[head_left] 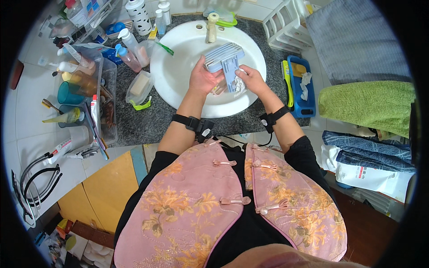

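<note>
Over the white sink (167,91), my left hand (204,79) cups a blue-grey plastic holder with a ribbed top (225,54), palm up and thumb at its left end. A flat, light-blue plastic piece (230,76) with slots stands out from the holder toward me; I cannot tell whether the two are joined. Fingers of my right hand (253,80) are closed on this piece's right edge, together with a crumpled white tissue or cloth (240,84). Below the left fingers, something pinkish in the basin is mostly hidden.
The faucet (212,27) rises at the sink's back. Left on the counter are pump bottles (128,58), a soap box (139,87) and a clear bin (108,96) with toiletries. To the right lie a blue tray (305,108) and a yellow-green brush (287,85). Towels (364,105) hang beyond.
</note>
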Available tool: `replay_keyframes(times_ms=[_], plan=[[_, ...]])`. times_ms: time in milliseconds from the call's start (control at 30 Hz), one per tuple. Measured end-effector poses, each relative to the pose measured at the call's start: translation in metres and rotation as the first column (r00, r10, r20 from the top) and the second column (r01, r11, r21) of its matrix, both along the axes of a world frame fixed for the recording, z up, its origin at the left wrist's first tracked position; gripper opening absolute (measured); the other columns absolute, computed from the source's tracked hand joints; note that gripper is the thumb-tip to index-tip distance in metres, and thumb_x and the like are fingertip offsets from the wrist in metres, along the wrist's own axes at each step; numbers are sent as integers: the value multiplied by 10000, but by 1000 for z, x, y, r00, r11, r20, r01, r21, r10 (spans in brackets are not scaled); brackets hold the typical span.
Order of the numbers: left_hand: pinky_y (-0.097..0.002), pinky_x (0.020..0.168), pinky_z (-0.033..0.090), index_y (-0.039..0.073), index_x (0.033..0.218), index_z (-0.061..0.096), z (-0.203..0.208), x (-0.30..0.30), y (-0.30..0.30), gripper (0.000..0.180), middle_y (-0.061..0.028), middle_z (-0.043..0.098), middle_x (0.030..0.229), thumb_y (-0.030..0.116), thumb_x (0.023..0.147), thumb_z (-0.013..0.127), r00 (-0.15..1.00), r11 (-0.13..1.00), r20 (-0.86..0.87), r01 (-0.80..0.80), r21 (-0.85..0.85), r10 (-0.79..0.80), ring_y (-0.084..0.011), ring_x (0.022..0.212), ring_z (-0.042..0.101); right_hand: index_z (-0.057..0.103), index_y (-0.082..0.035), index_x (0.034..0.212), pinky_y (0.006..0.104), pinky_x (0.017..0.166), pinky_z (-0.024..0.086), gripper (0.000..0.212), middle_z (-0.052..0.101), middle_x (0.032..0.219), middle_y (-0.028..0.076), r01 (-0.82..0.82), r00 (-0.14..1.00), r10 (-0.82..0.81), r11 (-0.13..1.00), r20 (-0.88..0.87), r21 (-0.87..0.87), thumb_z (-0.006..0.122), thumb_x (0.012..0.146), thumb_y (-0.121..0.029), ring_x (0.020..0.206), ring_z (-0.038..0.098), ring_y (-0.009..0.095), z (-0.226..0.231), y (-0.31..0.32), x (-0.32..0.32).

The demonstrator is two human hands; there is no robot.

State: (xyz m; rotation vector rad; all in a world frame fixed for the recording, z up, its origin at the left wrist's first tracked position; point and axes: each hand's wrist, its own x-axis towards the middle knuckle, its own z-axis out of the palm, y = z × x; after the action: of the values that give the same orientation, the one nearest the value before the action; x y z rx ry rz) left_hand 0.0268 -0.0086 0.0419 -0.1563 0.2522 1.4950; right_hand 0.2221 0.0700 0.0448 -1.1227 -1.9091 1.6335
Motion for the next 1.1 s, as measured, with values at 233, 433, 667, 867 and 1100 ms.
replay_keyframes(times_ms=[233,433,667,867,1100], plan=[[-440,945,442,-17,1311,425,0,-15,9,619,-167,546,1229,288,830,667,700,985,-694,153,-80,-165,-270,1115,542,652,-28,1023,288,748,478,227,662,882,76,-77,981,36,973,189,219,599,903,-214,806,606,152,15,5,15],[-357,949,424,-36,1336,399,1,-27,11,753,-148,554,1206,285,750,745,330,916,-925,398,-45,-188,-215,1093,551,654,-87,1007,339,764,483,196,639,909,131,-263,911,94,882,401,392,610,863,-212,835,620,285,41,10,25],[-322,747,529,-54,1228,489,-9,-6,15,599,-130,627,1030,215,755,740,481,939,-862,342,17,-160,-190,879,631,581,-35,1139,309,811,481,306,646,964,117,-224,914,41,881,404,417,584,835,-70,901,628,235,60,-9,17],[-301,708,549,-58,1169,525,-18,0,20,486,-126,639,999,238,824,695,673,966,-700,241,-97,-238,-182,795,655,442,-9,1293,361,865,479,636,572,1136,168,-182,963,48,843,266,506,686,733,-185,1015,592,334,61,-30,15],[-281,715,540,-54,1129,546,-17,9,18,444,-111,641,962,241,832,694,682,975,-699,128,-179,-218,-169,786,649,453,-18,1223,417,768,518,624,570,1135,197,-134,888,-210,734,409,666,734,720,-258,910,623,377,58,-47,-2]])
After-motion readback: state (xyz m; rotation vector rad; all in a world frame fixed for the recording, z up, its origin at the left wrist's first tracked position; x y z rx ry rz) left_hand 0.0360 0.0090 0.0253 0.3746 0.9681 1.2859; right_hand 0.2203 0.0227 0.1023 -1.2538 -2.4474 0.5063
